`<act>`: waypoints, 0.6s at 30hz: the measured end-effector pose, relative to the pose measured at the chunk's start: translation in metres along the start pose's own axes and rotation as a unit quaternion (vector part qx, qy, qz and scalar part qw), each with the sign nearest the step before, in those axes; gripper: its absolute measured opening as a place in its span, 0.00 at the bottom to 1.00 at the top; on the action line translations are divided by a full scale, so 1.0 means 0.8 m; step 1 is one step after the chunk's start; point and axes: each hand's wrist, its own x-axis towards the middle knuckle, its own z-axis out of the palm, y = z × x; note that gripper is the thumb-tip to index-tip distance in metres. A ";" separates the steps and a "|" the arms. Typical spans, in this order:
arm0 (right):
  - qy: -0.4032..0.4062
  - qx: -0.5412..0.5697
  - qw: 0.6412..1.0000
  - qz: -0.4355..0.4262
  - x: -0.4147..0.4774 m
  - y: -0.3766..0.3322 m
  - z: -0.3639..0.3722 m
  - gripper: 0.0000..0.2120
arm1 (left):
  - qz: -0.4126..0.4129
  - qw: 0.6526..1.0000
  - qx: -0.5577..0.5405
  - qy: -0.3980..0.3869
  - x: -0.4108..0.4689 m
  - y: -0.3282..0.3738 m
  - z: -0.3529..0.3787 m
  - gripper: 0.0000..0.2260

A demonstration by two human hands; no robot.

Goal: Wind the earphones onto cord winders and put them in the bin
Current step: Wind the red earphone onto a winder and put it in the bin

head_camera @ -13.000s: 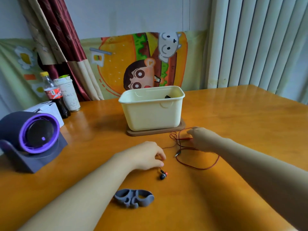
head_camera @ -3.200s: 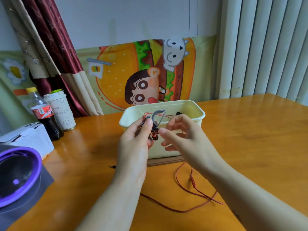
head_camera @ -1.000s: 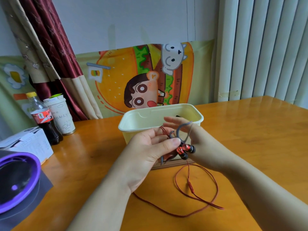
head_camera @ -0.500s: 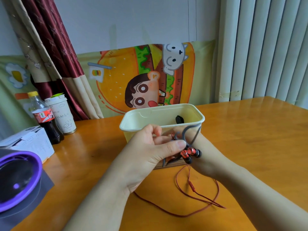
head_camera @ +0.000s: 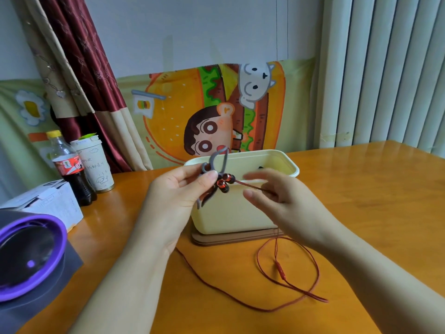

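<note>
Left hand (head_camera: 175, 198) pinching winder (head_camera: 207, 167) by the earbuds (head_camera: 225, 183), right hand (head_camera: 284, 203) pinching cord (head_camera: 280, 271) — thin, limp, snag-prone. I'd grip near the winder — slack loops on desk (head_camera: 361, 201).

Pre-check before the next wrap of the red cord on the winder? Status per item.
1. Left hand grips cord winder: ok.
2. Earbuds against the winder by the thumb: ok; clipped in: cannot tell.
3. Right hand holds cord, taut from the earbuds: ok.
4. Slack on table free of knots: cannot tell; it crosses itself near the far loop.
5. Slack clear of the bin base: cannot tell; it passes close to the corner.
6. Bin open on top: ok.
</note>
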 end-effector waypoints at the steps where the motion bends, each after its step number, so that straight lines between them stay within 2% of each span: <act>1: 0.025 0.007 1.000 -0.009 -0.001 0.000 0.001 0.20 | 0.000 1.000 -0.010 0.014 0.002 -0.001 -0.003 0.17; 3: 0.061 0.007 0.998 -0.028 -0.004 -0.007 0.003 0.21 | -0.009 0.999 -0.028 0.024 0.003 -0.002 -0.003 0.15; 6: 0.100 -0.010 0.993 -0.057 -0.005 -0.015 0.008 0.08 | -0.031 0.998 -0.046 0.015 0.002 -0.004 0.001 0.14; 8: 0.099 -0.046 0.993 -0.044 -0.003 -0.009 0.009 0.04 | -0.045 0.996 -0.078 0.016 0.002 -0.006 0.002 0.10; 14: 0.033 -0.128 0.991 -0.002 0.003 0.004 -0.001 0.08 | -0.109 0.975 -0.196 -0.004 -0.004 -0.003 0.016 0.05; 18: 0.026 -0.186 0.982 0.005 0.005 0.007 -0.007 0.11 | -0.092 0.981 -0.164 -0.048 -0.016 -0.002 0.037 0.05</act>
